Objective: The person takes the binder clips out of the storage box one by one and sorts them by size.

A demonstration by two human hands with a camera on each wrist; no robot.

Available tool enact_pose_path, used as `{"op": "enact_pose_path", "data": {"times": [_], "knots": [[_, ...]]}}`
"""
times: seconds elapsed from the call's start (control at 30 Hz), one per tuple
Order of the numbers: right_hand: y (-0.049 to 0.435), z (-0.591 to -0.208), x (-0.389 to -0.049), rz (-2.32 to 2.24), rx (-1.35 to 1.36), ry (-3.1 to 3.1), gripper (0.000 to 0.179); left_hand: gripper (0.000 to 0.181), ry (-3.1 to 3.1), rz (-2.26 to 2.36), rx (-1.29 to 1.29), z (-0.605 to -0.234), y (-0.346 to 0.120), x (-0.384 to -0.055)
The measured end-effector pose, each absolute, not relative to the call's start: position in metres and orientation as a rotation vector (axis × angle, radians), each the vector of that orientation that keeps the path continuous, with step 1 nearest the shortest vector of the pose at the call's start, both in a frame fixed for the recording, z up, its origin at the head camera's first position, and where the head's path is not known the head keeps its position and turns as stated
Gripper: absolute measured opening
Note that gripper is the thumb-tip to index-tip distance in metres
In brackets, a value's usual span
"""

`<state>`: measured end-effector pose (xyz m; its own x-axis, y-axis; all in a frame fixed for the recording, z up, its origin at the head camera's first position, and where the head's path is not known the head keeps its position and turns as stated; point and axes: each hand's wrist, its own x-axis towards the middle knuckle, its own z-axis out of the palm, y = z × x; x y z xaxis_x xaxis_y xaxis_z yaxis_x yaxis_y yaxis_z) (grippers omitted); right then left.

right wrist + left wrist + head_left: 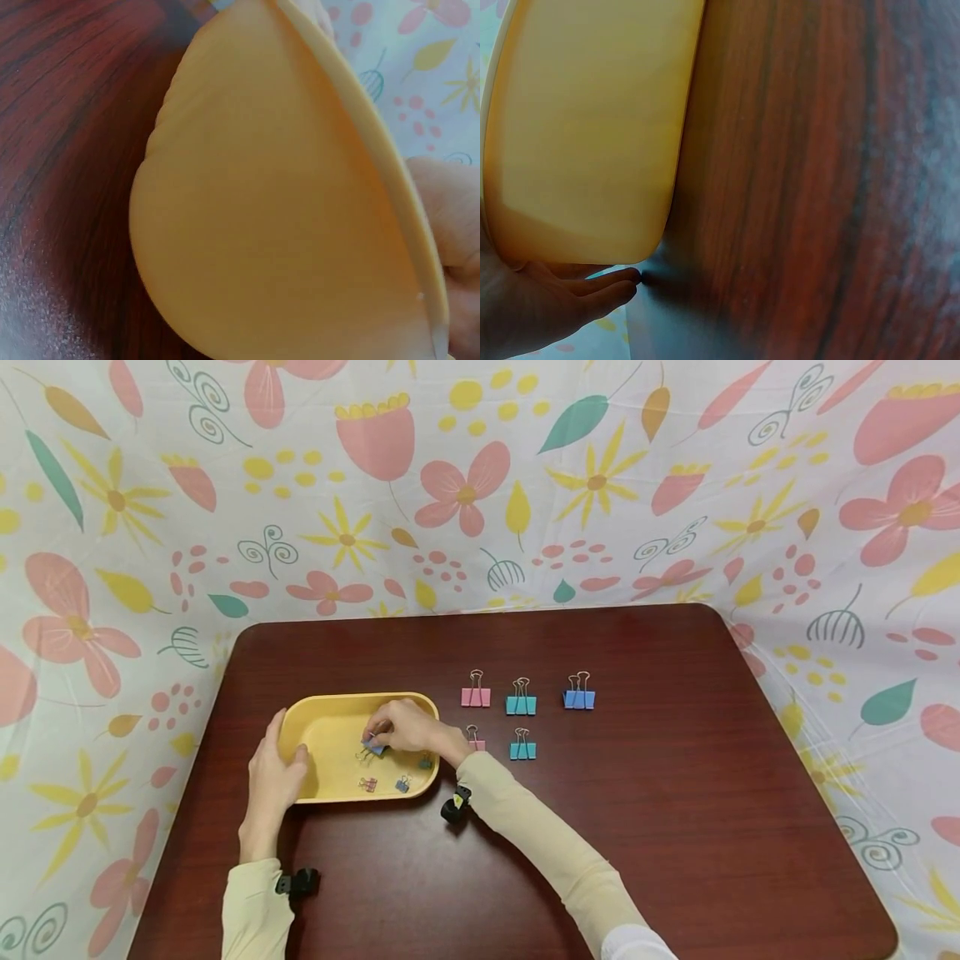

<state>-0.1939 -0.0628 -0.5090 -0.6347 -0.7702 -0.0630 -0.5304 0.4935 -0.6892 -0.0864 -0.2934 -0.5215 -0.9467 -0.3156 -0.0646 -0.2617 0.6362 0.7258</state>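
Observation:
A yellow oblong tray (322,727) rests on the table, its left end gripped by my left hand (273,777), thumb over the rim and fingers along the outside. In the left wrist view those fingers (604,296) lie against the tray's end wall. My right hand (407,727) reaches over the tray's right side and pinches a blue binder clip (375,747) inside it. Smaller clips lie on the tray floor: a pink one (367,784), a blue one (402,783) and a dark teal one (425,762). The tray wall (277,187) hides most of the right hand in the right wrist view.
Right of the tray, a pink binder clip (476,697), a teal one (521,705) and a blue one (579,699) stand in a back row. In front are another teal clip (522,751) and a pink one (477,745), partly behind the right wrist. Patterned cloth (465,560) borders the table.

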Motion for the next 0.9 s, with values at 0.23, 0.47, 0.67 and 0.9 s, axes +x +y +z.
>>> {"op": "enact_pose_path", "data": {"times": [0.23, 0.47, 0.67, 0.9], "knots": [[-0.060, -0.506, -0.194, -1.083, -1.106, 2.317, 0.010, 0.070, -2.772, -1.192, 0.476, -0.521, -0.292, -0.085], [-0.049, -0.498, -0.192, -1.173, -1.199, 2.421, 0.011, 0.069, -2.772, -1.200, 0.478, -0.520, -0.291, -0.086], [-0.035, -0.491, -0.191, -1.245, -1.232, 2.381, 0.016, 0.069, -2.788, -1.208, 0.502, -0.519, -0.292, -0.087], [-0.014, -0.480, -0.192, -1.385, -1.130, 2.318, 0.013, 0.070, -2.798, -1.214, 0.501, -0.520, -0.291, -0.086]]}}
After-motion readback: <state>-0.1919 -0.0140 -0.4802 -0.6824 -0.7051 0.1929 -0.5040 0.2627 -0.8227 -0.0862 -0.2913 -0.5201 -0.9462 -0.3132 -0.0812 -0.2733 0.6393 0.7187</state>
